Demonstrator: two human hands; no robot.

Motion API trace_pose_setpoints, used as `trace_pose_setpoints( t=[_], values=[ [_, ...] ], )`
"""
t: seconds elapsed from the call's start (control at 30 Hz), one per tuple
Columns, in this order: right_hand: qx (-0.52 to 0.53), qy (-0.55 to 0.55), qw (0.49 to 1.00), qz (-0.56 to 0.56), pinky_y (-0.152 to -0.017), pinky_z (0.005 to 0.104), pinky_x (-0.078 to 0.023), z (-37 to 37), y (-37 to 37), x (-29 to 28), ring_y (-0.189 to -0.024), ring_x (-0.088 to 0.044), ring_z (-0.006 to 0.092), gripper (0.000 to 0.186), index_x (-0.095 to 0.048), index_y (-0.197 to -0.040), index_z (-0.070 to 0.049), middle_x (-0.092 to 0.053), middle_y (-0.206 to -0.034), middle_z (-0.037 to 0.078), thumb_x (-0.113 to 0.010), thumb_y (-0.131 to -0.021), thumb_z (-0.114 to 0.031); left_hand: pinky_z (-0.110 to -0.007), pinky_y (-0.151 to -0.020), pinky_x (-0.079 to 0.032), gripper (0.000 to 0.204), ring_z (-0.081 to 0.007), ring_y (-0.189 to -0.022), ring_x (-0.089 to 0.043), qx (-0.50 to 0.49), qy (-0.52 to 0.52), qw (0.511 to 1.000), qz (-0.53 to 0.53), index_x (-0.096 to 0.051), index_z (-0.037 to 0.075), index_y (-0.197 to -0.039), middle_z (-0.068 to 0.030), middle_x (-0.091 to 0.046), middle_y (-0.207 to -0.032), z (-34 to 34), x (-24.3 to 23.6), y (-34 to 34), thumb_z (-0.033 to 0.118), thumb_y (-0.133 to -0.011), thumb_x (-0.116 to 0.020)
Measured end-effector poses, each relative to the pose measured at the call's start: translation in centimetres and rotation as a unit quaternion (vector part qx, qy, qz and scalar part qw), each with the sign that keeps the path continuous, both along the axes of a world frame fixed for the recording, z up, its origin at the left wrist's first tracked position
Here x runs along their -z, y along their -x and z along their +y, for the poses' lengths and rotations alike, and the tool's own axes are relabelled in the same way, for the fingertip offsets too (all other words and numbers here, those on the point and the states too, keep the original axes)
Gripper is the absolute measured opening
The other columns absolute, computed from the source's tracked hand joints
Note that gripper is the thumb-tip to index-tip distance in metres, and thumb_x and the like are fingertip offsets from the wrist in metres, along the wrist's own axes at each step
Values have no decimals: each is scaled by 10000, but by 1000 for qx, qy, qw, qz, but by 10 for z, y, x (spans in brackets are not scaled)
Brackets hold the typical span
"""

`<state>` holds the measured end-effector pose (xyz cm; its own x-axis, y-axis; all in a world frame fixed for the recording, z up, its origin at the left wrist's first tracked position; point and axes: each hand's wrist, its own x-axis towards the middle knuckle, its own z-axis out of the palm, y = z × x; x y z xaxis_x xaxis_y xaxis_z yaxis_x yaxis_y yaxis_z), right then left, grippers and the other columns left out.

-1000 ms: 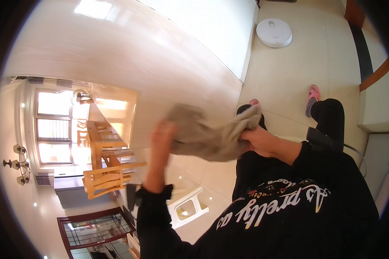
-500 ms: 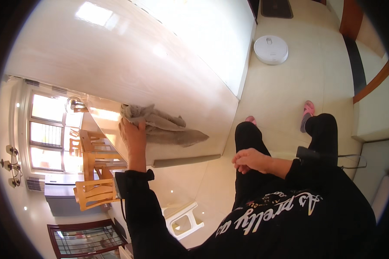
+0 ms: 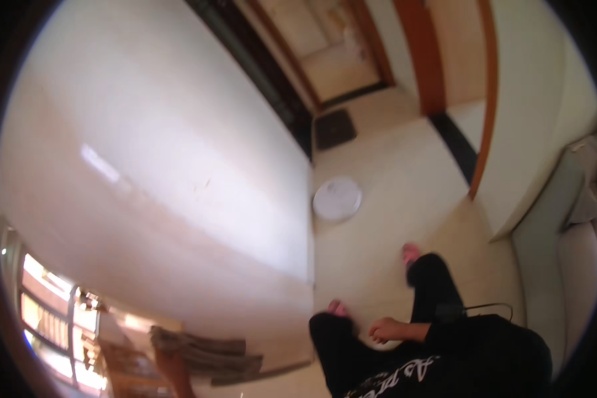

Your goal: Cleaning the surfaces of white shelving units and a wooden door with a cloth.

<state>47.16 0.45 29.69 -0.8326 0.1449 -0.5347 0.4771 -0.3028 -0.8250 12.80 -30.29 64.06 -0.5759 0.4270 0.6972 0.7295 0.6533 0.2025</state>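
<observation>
A grey-brown cloth lies bunched in long folds against a pale, glossy surface at the lower left. My left hand is closed on the cloth's left end; blur hides the separate fingers. Near my thighs, my right hand is held with its fingers curled in, and nothing shows in it. It is apart from the cloth.
A round white robot vacuum sits on the floor beside the pale surface, with a dark mat beyond it. Wooden furniture stands at lower left. A grey-green upholstered seat is on the right. A doorway opens at the far end.
The view has swung, so the vacuum, cloth and both hands appear lower and further left. My left hand keeps its hold on the cloth; my right hand stays curled.
</observation>
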Motion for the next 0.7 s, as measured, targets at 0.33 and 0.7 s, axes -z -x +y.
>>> trace_pose_setpoints(
  t=[0.33,0.7],
  values=[
    [9,-747,664,-43,-918,514,-397,118,-103,-32,-1057,-505,309,299,-655,-939,-40,-579,-1065,121,-583,-740,-252,-527,-1086,-259,412,-368,-1302,-359,-303,189,921,156,-502,20,-1206,-206,-450,-1321,170,-124,31,115,-807,-539],
    [28,-720,686,-97,-945,435,-353,132,-82,-21,-1049,-522,214,232,-646,-781,-98,-606,-918,51,-528,-748,-295,-508,-1084,-277,338,-366,-1261,-395,31,267,914,304,-514,44,-1171,-161,-497,-1210,226,10,72,82,-836,-486]
  ],
)
